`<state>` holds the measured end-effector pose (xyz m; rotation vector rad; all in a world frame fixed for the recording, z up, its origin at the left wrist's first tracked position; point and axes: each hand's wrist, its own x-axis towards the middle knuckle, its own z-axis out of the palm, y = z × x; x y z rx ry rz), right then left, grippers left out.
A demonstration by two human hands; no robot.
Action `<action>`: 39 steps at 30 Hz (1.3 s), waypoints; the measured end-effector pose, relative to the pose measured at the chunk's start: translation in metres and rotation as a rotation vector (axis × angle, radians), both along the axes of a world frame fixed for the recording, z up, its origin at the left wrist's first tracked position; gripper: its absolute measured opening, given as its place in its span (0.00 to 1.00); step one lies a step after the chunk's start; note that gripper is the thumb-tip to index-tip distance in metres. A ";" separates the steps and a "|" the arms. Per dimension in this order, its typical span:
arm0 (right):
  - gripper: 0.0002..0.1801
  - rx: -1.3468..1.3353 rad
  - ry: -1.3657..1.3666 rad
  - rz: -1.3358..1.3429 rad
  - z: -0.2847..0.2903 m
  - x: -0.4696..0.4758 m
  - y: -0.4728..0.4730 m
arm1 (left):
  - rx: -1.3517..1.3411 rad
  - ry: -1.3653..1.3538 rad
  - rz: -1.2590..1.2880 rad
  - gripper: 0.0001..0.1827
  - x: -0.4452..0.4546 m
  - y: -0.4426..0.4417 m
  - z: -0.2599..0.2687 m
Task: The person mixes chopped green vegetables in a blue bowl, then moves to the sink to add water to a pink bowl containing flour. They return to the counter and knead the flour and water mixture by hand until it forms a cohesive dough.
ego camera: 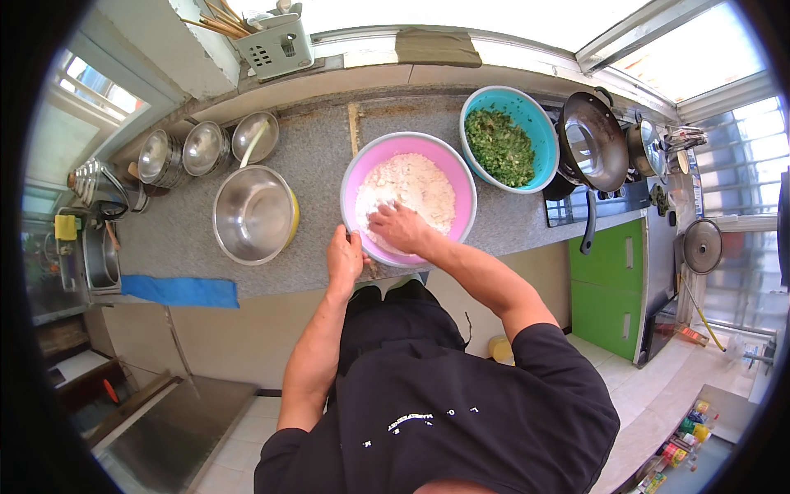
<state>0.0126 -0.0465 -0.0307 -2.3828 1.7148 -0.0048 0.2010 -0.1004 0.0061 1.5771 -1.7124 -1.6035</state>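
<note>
A pink basin [464,197] with a pale grey rim stands at the front of the counter. Inside it lies a whitish, lumpy heap of flour or crumbly dough [413,179]. My left hand [345,259] grips the near left part of the basin's rim. Over the near left side of the heap, my right hand [401,227] reaches down with its fingers apart, touching the flour. Its fingertips are partly hidden. Right of the pink basin is a turquoise basin [546,148] holding chopped greens [500,145].
On the grey counter [315,142], a steel pot [253,213] stands left, with several steel bowls [205,148] behind. A wok [592,142] with a protruding handle and a lidded pot [645,148] are at the hob, right. A blue cloth [179,290] hangs over the front edge near a sink [102,259].
</note>
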 end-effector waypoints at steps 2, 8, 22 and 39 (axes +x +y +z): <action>0.23 0.128 0.094 0.031 0.004 -0.011 -0.025 | -0.005 -0.005 0.002 0.13 0.001 0.000 0.000; 0.25 0.217 0.197 -0.287 0.020 -0.064 -0.038 | -0.030 0.004 0.031 0.13 0.002 0.005 0.003; 0.32 0.259 -0.024 -0.163 0.018 0.012 0.014 | -0.080 -0.028 0.040 0.13 0.002 0.007 -0.003; 0.21 0.334 0.048 -0.488 0.030 -0.054 0.054 | -0.342 -0.286 -0.036 0.14 -0.014 0.016 -0.022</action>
